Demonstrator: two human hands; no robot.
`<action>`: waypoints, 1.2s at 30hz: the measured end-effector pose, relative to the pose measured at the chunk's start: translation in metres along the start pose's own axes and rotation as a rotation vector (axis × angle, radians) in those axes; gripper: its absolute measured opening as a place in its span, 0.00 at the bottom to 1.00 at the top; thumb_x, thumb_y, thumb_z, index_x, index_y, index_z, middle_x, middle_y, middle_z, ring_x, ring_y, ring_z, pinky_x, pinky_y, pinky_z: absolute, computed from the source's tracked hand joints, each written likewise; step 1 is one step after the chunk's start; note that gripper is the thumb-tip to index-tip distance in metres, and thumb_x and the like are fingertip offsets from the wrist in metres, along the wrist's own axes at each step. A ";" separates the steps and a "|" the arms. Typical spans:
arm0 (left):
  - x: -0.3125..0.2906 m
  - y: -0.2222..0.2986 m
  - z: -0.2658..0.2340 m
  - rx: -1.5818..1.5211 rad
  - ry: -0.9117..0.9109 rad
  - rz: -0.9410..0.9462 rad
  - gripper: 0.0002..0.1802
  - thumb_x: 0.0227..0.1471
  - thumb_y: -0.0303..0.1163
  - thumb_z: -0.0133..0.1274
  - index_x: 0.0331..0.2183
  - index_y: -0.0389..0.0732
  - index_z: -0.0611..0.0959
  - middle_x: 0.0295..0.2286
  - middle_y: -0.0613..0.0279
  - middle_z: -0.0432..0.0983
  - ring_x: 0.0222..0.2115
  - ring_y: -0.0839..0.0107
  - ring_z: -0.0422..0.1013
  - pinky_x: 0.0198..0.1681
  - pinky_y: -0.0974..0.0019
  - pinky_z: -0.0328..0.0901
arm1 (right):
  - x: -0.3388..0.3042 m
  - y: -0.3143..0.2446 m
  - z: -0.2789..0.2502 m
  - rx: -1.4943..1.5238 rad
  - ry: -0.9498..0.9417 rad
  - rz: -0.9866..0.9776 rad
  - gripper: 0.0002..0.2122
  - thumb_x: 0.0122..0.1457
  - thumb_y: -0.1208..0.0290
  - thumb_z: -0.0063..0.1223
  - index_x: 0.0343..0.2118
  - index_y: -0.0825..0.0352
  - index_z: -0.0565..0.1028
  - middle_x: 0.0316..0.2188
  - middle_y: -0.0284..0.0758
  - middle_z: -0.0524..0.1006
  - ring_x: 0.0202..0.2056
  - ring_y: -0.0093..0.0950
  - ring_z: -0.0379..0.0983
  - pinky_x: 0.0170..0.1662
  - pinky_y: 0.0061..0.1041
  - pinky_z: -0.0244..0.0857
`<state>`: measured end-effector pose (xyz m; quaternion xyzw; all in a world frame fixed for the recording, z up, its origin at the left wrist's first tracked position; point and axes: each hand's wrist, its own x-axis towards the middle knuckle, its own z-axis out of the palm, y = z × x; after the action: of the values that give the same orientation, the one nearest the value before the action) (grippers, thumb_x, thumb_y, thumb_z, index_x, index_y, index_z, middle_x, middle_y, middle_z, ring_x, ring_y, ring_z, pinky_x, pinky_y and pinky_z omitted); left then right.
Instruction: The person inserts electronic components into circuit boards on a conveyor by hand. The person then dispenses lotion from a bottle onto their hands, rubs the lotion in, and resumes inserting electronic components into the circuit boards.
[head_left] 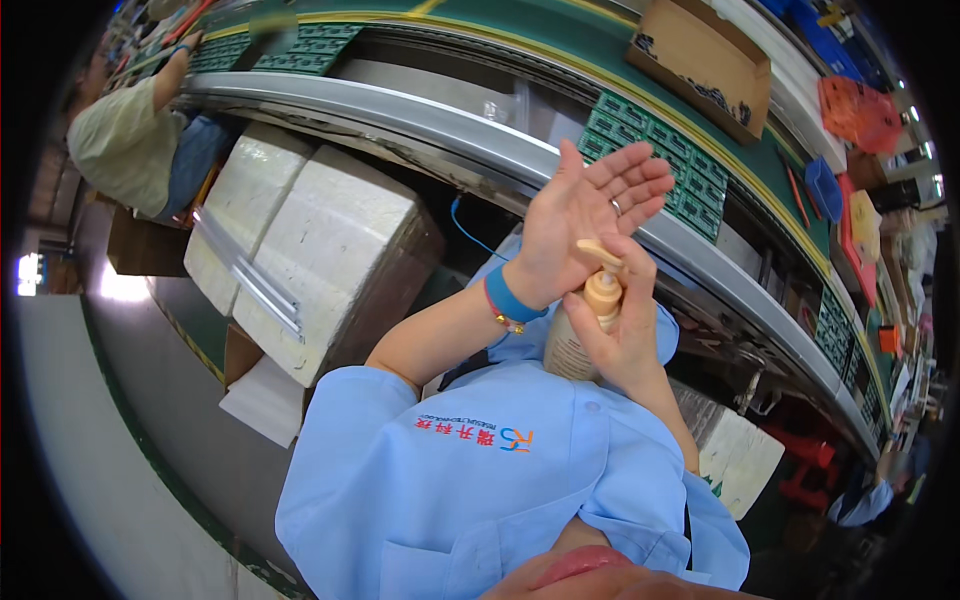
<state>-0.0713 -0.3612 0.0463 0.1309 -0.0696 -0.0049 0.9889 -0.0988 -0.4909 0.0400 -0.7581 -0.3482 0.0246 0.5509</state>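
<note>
My left hand (562, 228) is turned palm up with its fingers stretched out, a ring on one finger and a blue band round the wrist. Just below and beside it, my right hand (634, 335) grips a cream pump bottle (570, 348) upright against my front. The peach-coloured pump head (600, 252) points at my left palm, and fingers of my right hand rest at the pump. Whether anything lies on the palm, I cannot make out.
Beyond my hands runs a metal rail (430, 108) edging a green line with circuit board panels (690, 185). A cardboard box (755, 100) holds small dark parts. White foam boxes (340, 225) stand at left, with metal strips on top. Another person (125, 145) works at far left.
</note>
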 end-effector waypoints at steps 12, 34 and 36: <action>-0.005 -0.010 -0.005 0.142 0.057 0.047 0.42 0.58 0.61 0.27 0.57 0.32 0.58 0.54 0.48 0.58 0.57 0.59 0.55 0.61 0.58 0.50 | -0.003 0.001 0.003 -0.179 0.070 0.005 0.25 0.49 0.78 0.54 0.52 0.65 0.61 0.42 0.43 0.74 0.37 0.41 0.76 0.37 0.32 0.70; -0.005 -0.017 -0.014 0.130 0.143 0.101 0.38 0.60 0.57 0.29 0.56 0.32 0.60 0.52 0.48 0.60 0.57 0.59 0.55 0.61 0.58 0.50 | -0.002 0.016 0.004 -0.117 0.091 0.026 0.22 0.47 0.81 0.52 0.47 0.66 0.64 0.43 0.42 0.75 0.38 0.38 0.76 0.40 0.28 0.69; -0.005 -0.020 -0.018 0.141 0.141 0.108 0.38 0.60 0.57 0.30 0.56 0.32 0.61 0.52 0.48 0.61 0.57 0.59 0.55 0.61 0.58 0.50 | -0.004 0.020 0.005 -0.108 0.124 0.079 0.21 0.47 0.81 0.52 0.46 0.66 0.64 0.40 0.41 0.75 0.35 0.38 0.76 0.37 0.28 0.69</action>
<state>-0.0732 -0.3762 0.0231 0.1964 -0.0070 0.0627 0.9785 -0.0936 -0.4920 0.0199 -0.7997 -0.2842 -0.0194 0.5284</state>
